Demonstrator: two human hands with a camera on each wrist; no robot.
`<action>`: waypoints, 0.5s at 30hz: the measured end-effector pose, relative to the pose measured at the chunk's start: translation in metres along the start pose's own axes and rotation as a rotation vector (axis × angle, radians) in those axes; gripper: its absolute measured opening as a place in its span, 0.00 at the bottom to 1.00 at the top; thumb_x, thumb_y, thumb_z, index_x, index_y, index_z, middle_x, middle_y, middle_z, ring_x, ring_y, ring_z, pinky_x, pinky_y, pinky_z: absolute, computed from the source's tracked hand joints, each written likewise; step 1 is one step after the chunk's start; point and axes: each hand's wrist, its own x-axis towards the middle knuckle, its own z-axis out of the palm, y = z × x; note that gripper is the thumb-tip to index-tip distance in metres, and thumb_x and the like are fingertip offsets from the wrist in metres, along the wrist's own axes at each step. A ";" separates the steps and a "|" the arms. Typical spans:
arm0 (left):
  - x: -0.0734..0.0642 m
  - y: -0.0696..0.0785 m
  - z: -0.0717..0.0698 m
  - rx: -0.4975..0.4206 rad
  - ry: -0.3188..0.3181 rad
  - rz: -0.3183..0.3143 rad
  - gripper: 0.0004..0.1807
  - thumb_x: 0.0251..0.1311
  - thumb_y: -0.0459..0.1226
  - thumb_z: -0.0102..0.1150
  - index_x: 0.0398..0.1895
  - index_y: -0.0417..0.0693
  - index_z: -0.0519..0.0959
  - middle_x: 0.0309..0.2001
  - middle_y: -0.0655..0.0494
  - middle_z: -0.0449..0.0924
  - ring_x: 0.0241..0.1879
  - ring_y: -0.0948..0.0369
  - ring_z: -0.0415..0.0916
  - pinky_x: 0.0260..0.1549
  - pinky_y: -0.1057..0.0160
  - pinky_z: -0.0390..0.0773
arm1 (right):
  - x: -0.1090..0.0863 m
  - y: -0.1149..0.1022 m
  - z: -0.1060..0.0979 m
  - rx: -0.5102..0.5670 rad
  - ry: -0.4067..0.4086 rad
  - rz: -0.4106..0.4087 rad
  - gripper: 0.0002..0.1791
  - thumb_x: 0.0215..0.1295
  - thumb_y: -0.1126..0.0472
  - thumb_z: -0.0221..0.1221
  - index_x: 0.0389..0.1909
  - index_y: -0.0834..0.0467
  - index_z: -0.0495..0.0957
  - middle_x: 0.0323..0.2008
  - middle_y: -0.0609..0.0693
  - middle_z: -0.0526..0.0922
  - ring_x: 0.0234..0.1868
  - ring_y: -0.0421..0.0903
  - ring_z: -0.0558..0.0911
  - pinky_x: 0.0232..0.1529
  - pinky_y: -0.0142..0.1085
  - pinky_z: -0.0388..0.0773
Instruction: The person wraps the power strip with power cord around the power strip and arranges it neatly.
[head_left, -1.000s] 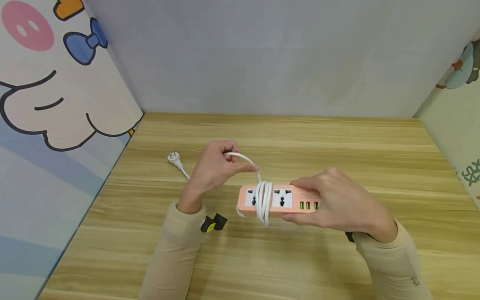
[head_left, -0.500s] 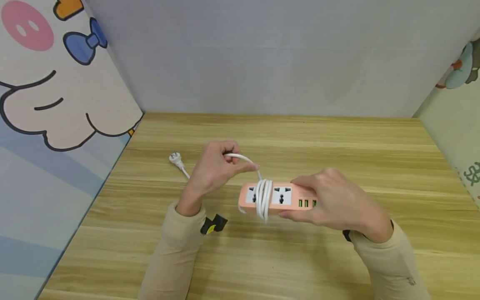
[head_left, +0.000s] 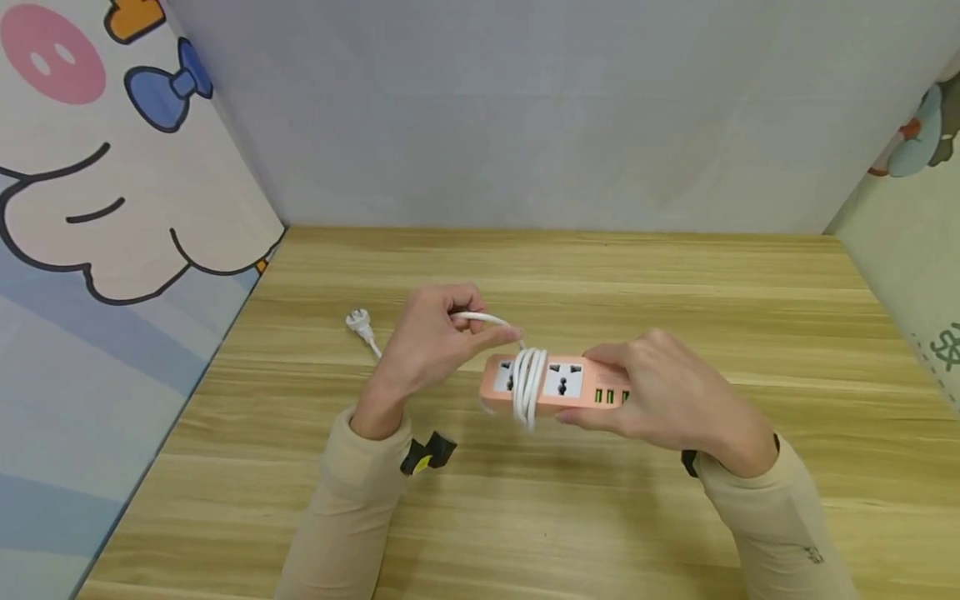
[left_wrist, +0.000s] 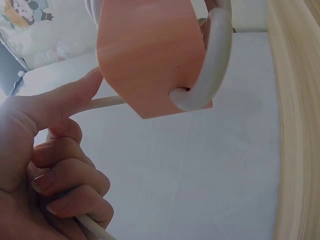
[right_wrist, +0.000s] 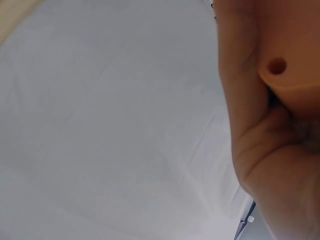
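Left hand [head_left: 435,337] and right hand [head_left: 675,400] are both engaged: the left pinches and curls round the white cable [head_left: 529,383]; the right grasps the orange power strip [head_left: 558,401] at its right-hand end, thumb on the near edge and fingers on the far edge. The power strip is held raised above the wooden table [head_left: 562,533], in front of the person, socket face up. Several turns of the cable are wrapped around the body between the two white sockets, and partly cover the left one. From the wrap, the free run of cable rises to the left thumb and passes through the curled fingers. Three green USB ports [head_left: 611,397] are located beside the right hand, which partly covers the outermost. In the left wrist view, the cable enters the end face [left_wrist: 150,60] of the strip near one corner. In the right wrist view, a round hole [right_wrist: 276,65] is visible near a corner of the body. The white plug [head_left: 360,323] is positioned left of the left hand, prongs pointing away from the person; whether it touches the table cannot be determined.
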 end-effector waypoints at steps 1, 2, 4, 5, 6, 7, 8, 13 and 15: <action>-0.001 0.000 0.000 -0.006 -0.003 0.006 0.22 0.53 0.46 0.78 0.17 0.50 0.72 0.15 0.62 0.55 0.18 0.64 0.53 0.22 0.67 0.59 | 0.000 0.000 0.000 0.002 0.003 0.003 0.19 0.53 0.40 0.74 0.28 0.50 0.82 0.15 0.36 0.71 0.15 0.30 0.66 0.18 0.28 0.66; -0.001 0.000 0.000 -0.013 -0.004 0.010 0.23 0.55 0.47 0.76 0.17 0.50 0.72 0.15 0.62 0.55 0.18 0.64 0.53 0.22 0.67 0.58 | 0.000 0.001 0.000 0.002 0.006 0.005 0.19 0.53 0.41 0.74 0.29 0.51 0.82 0.15 0.36 0.72 0.15 0.30 0.67 0.18 0.28 0.66; -0.002 0.000 0.001 -0.027 -0.009 0.019 0.23 0.60 0.50 0.71 0.16 0.50 0.72 0.15 0.62 0.53 0.17 0.63 0.50 0.21 0.67 0.57 | 0.000 0.001 0.000 -0.002 0.018 0.004 0.19 0.52 0.42 0.75 0.28 0.51 0.82 0.16 0.36 0.72 0.15 0.30 0.67 0.18 0.28 0.67; -0.002 0.001 0.001 -0.035 -0.009 0.027 0.24 0.63 0.51 0.68 0.16 0.50 0.72 0.14 0.61 0.53 0.16 0.63 0.50 0.20 0.67 0.56 | 0.000 0.002 0.000 -0.006 0.027 0.003 0.19 0.52 0.42 0.75 0.29 0.51 0.82 0.16 0.36 0.73 0.15 0.30 0.67 0.18 0.28 0.67; -0.002 0.001 0.001 -0.041 -0.010 0.032 0.25 0.66 0.52 0.65 0.16 0.50 0.72 0.14 0.60 0.52 0.16 0.63 0.49 0.19 0.67 0.55 | 0.000 0.002 0.000 -0.008 0.034 0.002 0.19 0.51 0.42 0.75 0.29 0.51 0.82 0.16 0.36 0.73 0.16 0.30 0.67 0.19 0.28 0.67; -0.001 0.001 0.001 -0.045 -0.011 0.038 0.26 0.68 0.53 0.62 0.16 0.50 0.71 0.14 0.60 0.53 0.16 0.63 0.49 0.19 0.66 0.55 | 0.000 0.002 0.000 -0.012 0.041 0.000 0.19 0.51 0.42 0.75 0.29 0.51 0.83 0.16 0.36 0.74 0.16 0.30 0.68 0.19 0.28 0.67; -0.001 0.001 0.001 -0.048 -0.011 0.043 0.27 0.71 0.53 0.58 0.15 0.50 0.71 0.14 0.59 0.53 0.15 0.63 0.49 0.18 0.66 0.54 | 0.000 0.003 0.000 -0.015 0.044 0.000 0.19 0.51 0.41 0.75 0.29 0.51 0.83 0.17 0.36 0.74 0.16 0.30 0.68 0.19 0.28 0.67; -0.001 0.002 0.001 -0.055 -0.010 0.068 0.30 0.76 0.52 0.51 0.13 0.50 0.65 0.14 0.57 0.54 0.14 0.61 0.49 0.18 0.66 0.54 | 0.001 0.003 -0.002 -0.024 0.052 0.007 0.18 0.52 0.42 0.75 0.29 0.51 0.82 0.17 0.37 0.74 0.16 0.31 0.67 0.19 0.28 0.67; -0.002 0.004 0.001 -0.052 -0.011 0.068 0.30 0.76 0.52 0.51 0.13 0.50 0.64 0.14 0.57 0.54 0.15 0.61 0.50 0.18 0.66 0.54 | 0.001 0.003 -0.002 -0.029 0.055 0.016 0.18 0.52 0.42 0.75 0.27 0.50 0.80 0.16 0.37 0.73 0.16 0.31 0.67 0.19 0.28 0.66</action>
